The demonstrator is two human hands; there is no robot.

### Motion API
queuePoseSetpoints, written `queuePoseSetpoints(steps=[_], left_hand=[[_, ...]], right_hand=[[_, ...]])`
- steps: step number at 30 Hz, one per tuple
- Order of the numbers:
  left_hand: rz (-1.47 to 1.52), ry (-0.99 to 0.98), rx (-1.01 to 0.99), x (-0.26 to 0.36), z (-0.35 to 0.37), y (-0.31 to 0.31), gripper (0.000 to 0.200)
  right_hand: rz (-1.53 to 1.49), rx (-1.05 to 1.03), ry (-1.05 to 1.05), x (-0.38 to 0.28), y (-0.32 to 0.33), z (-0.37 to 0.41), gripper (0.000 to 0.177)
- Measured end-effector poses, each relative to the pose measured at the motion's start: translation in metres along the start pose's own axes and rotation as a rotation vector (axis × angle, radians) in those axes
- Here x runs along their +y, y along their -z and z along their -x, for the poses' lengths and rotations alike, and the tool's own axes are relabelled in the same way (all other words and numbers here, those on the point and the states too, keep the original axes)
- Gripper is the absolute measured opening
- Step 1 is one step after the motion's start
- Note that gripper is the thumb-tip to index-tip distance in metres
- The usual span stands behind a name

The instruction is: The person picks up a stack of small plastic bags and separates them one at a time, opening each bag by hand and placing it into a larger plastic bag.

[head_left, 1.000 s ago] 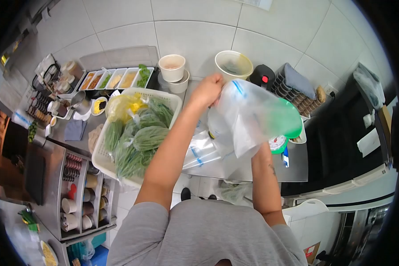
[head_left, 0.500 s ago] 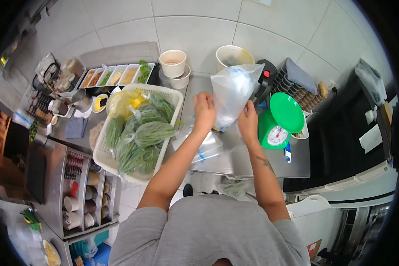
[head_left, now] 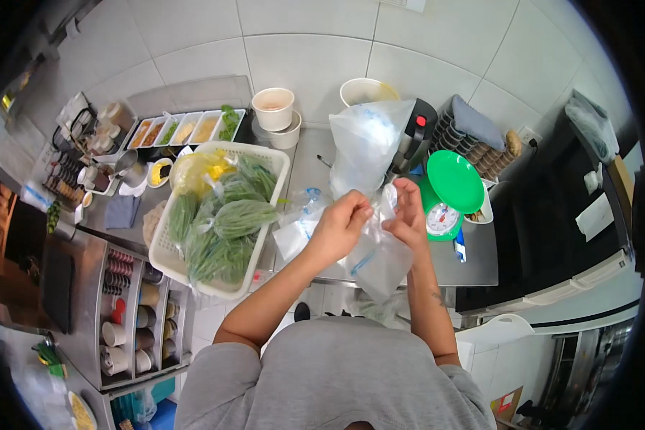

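A clear plastic bag (head_left: 381, 271) with a blue mark hangs between my hands over the front edge of the steel counter (head_left: 466, 261). My left hand (head_left: 342, 223) is closed, thumb and fingers pinching the bag's upper part. My right hand (head_left: 407, 218) has curled fingers gripping the bag's other side. Just behind them stands a larger translucent bag (head_left: 369, 143), its top raised and its lower part partly hidden by my hands. Left of my left hand, more flat plastic bags (head_left: 294, 235) lie on the counter. A green dial scale (head_left: 455, 183) is close to my right hand.
At left, a white basket (head_left: 285, 172) holds bagged green vegetables (head_left: 229, 236). Behind are stacked paper tubs (head_left: 274, 107), a large white tub (head_left: 358, 89) and a black kettle (head_left: 417, 136). Farther left sits a row of ingredient trays (head_left: 186, 129). A dark appliance (head_left: 530, 208) borders the right.
Both hands have left the standing bag and come down toward me. They now hold a clear plastic bag between them. The standing bag stays upright behind.
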State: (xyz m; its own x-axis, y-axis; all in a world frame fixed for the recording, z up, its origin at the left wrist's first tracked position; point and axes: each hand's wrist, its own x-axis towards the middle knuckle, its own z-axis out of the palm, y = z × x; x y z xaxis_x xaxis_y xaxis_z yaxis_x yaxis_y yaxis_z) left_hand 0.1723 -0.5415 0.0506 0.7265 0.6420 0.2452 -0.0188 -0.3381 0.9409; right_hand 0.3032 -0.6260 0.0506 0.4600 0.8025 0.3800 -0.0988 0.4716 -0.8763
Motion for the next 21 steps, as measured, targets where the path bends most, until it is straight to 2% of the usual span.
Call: queuePoseSetpoints(steps=[2, 5, 9, 12, 15, 18, 21], left_hand=[[-0.107, -0.102, 0.115, 0.000, 0.003, 0.008, 0.009], [-0.097, -0.117, 0.208, -0.013, 0.005, 0.020, 0.008], [-0.075, -0.068, 0.189, -0.005, 0.009, 0.029, 0.010], [-0.140, -0.107, 0.181, -0.003, 0.011, 0.028, 0.011], [-0.187, -0.148, 0.156, 0.001, 0.013, 0.031, 0.009], [-0.234, -0.260, 0.227, 0.010, 0.013, 0.034, 0.006], [-0.374, -0.422, 0.275, 0.018, 0.014, 0.032, 0.005]], right_hand=[[-0.024, -0.020, -0.142, -0.001, 0.001, 0.008, 0.047], [-0.065, -0.074, -0.327, 0.013, 0.027, 0.013, 0.046], [-0.022, -0.036, -0.487, 0.012, 0.026, 0.015, 0.051], [0.011, -0.227, -0.336, 0.002, 0.010, 0.018, 0.079], [0.067, -0.261, -0.210, -0.013, -0.010, 0.014, 0.097], [-0.029, -0.419, -0.145, -0.008, -0.006, 0.016, 0.091], [0.489, -0.265, 0.011, -0.024, -0.039, 0.025, 0.070]])
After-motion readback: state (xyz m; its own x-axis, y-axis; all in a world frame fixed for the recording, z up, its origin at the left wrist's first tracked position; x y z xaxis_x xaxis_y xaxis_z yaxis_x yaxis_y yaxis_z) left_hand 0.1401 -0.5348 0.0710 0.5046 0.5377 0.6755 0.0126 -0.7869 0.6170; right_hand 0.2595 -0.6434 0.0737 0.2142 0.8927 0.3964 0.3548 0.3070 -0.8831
